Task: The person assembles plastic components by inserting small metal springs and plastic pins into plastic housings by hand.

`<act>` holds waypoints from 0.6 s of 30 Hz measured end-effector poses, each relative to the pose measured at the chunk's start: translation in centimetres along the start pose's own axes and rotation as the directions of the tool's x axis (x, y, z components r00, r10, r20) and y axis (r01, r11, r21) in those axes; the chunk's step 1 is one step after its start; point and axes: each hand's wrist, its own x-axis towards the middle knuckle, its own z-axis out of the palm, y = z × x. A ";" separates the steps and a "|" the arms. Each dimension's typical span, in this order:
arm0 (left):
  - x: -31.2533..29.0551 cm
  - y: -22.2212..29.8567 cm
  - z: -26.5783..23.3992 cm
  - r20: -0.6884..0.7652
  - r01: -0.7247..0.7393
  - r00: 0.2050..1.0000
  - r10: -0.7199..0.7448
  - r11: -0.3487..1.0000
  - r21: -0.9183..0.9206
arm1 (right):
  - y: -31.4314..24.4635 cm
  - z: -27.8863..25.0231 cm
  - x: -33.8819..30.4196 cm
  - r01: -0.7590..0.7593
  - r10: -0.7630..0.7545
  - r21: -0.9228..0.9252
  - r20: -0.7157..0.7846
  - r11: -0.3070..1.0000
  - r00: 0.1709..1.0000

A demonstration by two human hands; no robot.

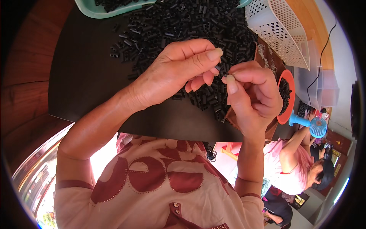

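Over the dark table, my two hands meet fingertip to fingertip. Thumb and fingers of my left hand (183, 63) are closed on a small black plastic piece (217, 67), mostly hidden by the fingertips. My right hand (255, 91) pinches right beside it, thumb against forefinger; what lies in that pinch is too small to make out. Beneath and beyond both hands spreads a big heap of short black plastic tubes (179, 26), with a few loose ones along its left side.
A green tray (91, 11) with black pieces sits far left. At right are a white perforated basket (274, 26), an orange bowl (282, 114) of small black parts, brown cloth (271, 131) with small metallic bits, and a blue handheld fan (318, 127). Another person (293, 164) sits nearby.
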 end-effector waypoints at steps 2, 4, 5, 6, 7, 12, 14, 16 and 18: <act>0.1 -0.1 0.1 0.012 -0.011 1.000 0.010 0.999 0.042 | 0.2 0.0 -0.1 0.007 -0.009 -0.036 -0.049 0.999 0.999; 0.3 -0.2 0.2 0.009 -0.018 1.000 0.017 0.998 0.065 | 0.2 0.1 -0.1 -0.007 0.006 -0.016 -0.072 1.000 0.997; 0.4 -0.3 0.3 0.007 -0.025 1.000 0.025 0.996 0.088 | 0.3 0.1 -0.2 -0.020 0.020 0.004 -0.096 1.000 0.995; 0.5 -0.3 0.3 0.007 -0.023 1.000 0.023 0.996 0.087 | 0.5 0.0 -0.2 -0.022 0.022 0.005 -0.096 1.000 0.995; 0.6 -0.4 0.4 0.010 -0.025 1.000 0.024 0.996 0.082 | 0.7 0.0 -0.3 -0.013 0.011 -0.012 -0.104 1.000 0.994; 0.9 -0.5 0.6 0.001 -0.047 0.999 0.047 0.992 0.118 | 0.8 0.1 -0.2 -0.004 -0.006 -0.077 -0.134 0.997 0.991; 1.0 -0.5 0.7 0.009 -0.098 0.995 0.098 0.981 0.166 | 0.9 0.0 -0.2 0.013 -0.026 -0.097 -0.130 0.995 0.991; 1.0 -0.4 0.9 0.007 -0.097 0.995 0.097 0.981 0.168 | 0.9 0.0 -0.3 -0.006 -0.002 -0.056 -0.142 0.998 0.990; 1.1 -0.5 1.0 0.005 -0.097 0.995 0.097 0.980 0.171 | 0.9 0.1 -0.4 -0.022 0.019 -0.014 -0.153 1.000 0.988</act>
